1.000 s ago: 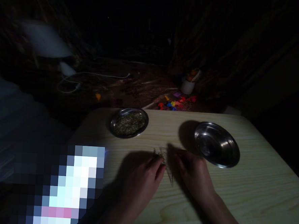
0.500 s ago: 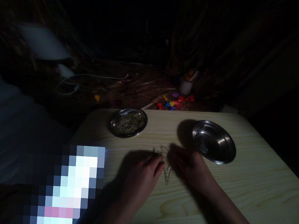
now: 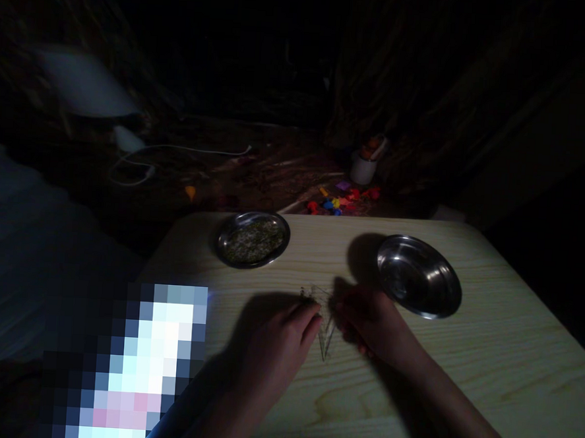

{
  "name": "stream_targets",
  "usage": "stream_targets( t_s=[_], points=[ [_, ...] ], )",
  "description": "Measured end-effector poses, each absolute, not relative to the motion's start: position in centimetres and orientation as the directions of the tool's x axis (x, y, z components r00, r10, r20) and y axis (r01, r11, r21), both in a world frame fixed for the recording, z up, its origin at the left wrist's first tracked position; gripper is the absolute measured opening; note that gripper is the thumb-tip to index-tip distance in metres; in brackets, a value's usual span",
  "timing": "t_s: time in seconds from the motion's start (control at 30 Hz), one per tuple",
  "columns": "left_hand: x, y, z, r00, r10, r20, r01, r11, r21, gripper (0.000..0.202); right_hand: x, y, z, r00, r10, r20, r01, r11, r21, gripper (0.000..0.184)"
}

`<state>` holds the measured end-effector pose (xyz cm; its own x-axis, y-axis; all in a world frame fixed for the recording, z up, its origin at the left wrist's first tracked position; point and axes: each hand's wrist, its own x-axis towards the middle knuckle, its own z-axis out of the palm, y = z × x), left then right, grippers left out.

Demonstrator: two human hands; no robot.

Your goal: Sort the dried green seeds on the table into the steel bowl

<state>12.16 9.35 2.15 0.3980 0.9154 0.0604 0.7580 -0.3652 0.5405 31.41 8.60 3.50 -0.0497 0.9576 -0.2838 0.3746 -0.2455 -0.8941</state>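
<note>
My left hand (image 3: 285, 331) rests low over the wooden table, its thumb and fingers closed in a pinch. At its fingertips are thin stems (image 3: 325, 343), pale and narrowing to a point towards me, with small dark bits at the far end. Across from it, my right hand (image 3: 370, 319) is also closed, fingers curled beside the stems. What its fingertips hold is dark and hidden. Beyond my left hand stands a steel bowl (image 3: 253, 240) of chopped-looking greenish and whitish plant bits. Just past my right hand is another steel bowl (image 3: 420, 276), with no contents visible.
The pale wooden table (image 3: 465, 388) has its far edge behind the bowls. A bright pixelated patch (image 3: 160, 343) covers the lower left. Beyond lie a white cable (image 3: 197, 149), a white cup (image 3: 363, 169) and several colourful small pieces (image 3: 333, 203). The room is very dark.
My right hand has shifted slightly and turned, with more of its curled lower fingers showing. The thin stems have moved a little between the hands. My left hand stays nearly still.
</note>
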Motion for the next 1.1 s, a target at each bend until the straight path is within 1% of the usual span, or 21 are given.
stream_targets(
  t_s=[0.23, 0.4, 0.63, 0.9, 1.03, 1.1],
  points=[
    [11.0, 9.6, 2.3, 0.371, 0.922, 0.106, 0.743, -0.364, 0.561, 0.022, 31.5, 8.7, 3.4, -0.059, 0.956, -0.286, 0.394, -0.241, -0.887, 0.020],
    [10.3, 9.8, 2.8, 0.336, 0.937, 0.096, 0.756, -0.329, 0.566, 0.021, 31.4, 8.9, 3.8, -0.077, 0.954, -0.290, 0.429, -0.231, -0.873, 0.023],
    [10.3, 9.8, 1.8, 0.343, 0.936, 0.081, 0.743, -0.323, 0.586, 0.023, 31.4, 9.0, 4.0, -0.056, 0.966, -0.251, 0.485, -0.194, -0.853, 0.023],
    [9.8, 10.0, 2.0, 0.281, 0.956, 0.081, 0.724, -0.267, 0.636, 0.025, 31.8, 9.1, 3.2, -0.089, 0.950, -0.299, 0.413, -0.238, -0.879, 0.026],
    [9.5, 10.1, 1.8, 0.241, 0.967, 0.089, 0.689, -0.234, 0.685, 0.025, 31.9, 9.0, 3.1, -0.089, 0.948, -0.307, 0.321, -0.265, -0.909, 0.027],
    [9.5, 9.9, 1.7, 0.216, 0.974, 0.068, 0.661, -0.197, 0.724, 0.026, 32.0, 9.0, 3.2, -0.080, 0.950, -0.301, 0.288, -0.267, -0.919, 0.027]
  ],
)
